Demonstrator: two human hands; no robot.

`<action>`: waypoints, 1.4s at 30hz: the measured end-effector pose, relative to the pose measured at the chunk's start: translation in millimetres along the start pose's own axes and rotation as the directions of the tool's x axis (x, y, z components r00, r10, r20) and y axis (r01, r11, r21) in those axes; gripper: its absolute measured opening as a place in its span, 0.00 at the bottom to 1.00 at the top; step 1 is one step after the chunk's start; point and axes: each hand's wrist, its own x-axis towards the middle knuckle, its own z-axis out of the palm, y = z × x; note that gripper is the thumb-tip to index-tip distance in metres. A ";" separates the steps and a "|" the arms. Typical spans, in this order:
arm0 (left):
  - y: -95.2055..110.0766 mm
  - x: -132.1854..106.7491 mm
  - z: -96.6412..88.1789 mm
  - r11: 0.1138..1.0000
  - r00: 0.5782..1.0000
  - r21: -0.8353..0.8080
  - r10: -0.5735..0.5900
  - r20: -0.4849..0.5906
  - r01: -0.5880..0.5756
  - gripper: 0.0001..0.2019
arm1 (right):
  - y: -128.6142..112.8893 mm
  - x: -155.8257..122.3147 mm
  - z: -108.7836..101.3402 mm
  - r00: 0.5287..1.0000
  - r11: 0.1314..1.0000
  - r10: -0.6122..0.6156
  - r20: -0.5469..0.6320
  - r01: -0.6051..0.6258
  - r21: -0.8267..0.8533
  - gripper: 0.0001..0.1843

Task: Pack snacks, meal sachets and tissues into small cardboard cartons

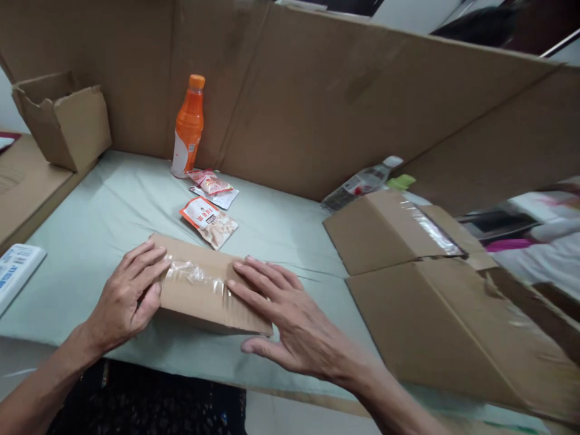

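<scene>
A small cardboard box (199,305) lies on the pale green cloth in front of me, with clear tape (193,273) stuck wrinkled along its top. My left hand (129,290) rests on the box's left end, fingers stretched onto the top and thumb near the front edge. Across the right end, my right hand (287,314) lies with fingers spread flat on the top, its thumb held away beyond the front edge. Just behind the box are an orange and beige snack packet (208,220) and a pink packet (211,181) lying over a white one.
An orange drink bottle (188,130) stands at the back by a tall cardboard wall (317,103). Large cardboard boxes (408,314) occupy the right side, with a clear bottle (357,184) leaning behind. An open carton (84,127) is back left; a white pack (18,272) lies left.
</scene>
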 end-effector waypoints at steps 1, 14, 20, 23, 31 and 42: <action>-1.6 0.0 0.2 1.000 1.000 -0.007 0.002 -0.007 -0.002 0.19 | 3.4 0.5 -0.7 1.000 1.000 0.008 0.010 -0.008 -0.001 0.42; 10.2 -3.8 9.8 0.997 0.999 -0.067 -0.029 0.029 0.030 0.28 | 12.6 -26.2 1.1 0.997 0.967 0.054 0.048 -0.064 0.246 0.51; 13.6 -7.9 47.0 0.990 0.984 -0.055 -0.122 0.129 0.130 0.25 | 41.4 -128.9 -12.6 0.830 0.860 0.502 -0.246 -0.510 0.035 0.35; 10.5 -8.0 69.7 0.997 0.979 -0.034 -0.056 0.196 0.063 0.22 | 86.3 -131.0 -12.0 0.629 0.652 0.688 -0.363 -0.755 -0.073 0.33; 12.0 -28.0 77.9 1.000 0.972 0.013 0.016 0.233 -0.020 0.19 | 198.4 -69.4 -18.7 0.315 0.363 0.842 -0.437 -0.931 0.027 0.33; -37.5 -34.6 -3.3 0.938 0.939 0.187 -0.317 0.133 0.291 0.18 | 128.6 -38.5 92.1 0.702 0.804 0.517 -0.490 -0.595 -0.004 0.23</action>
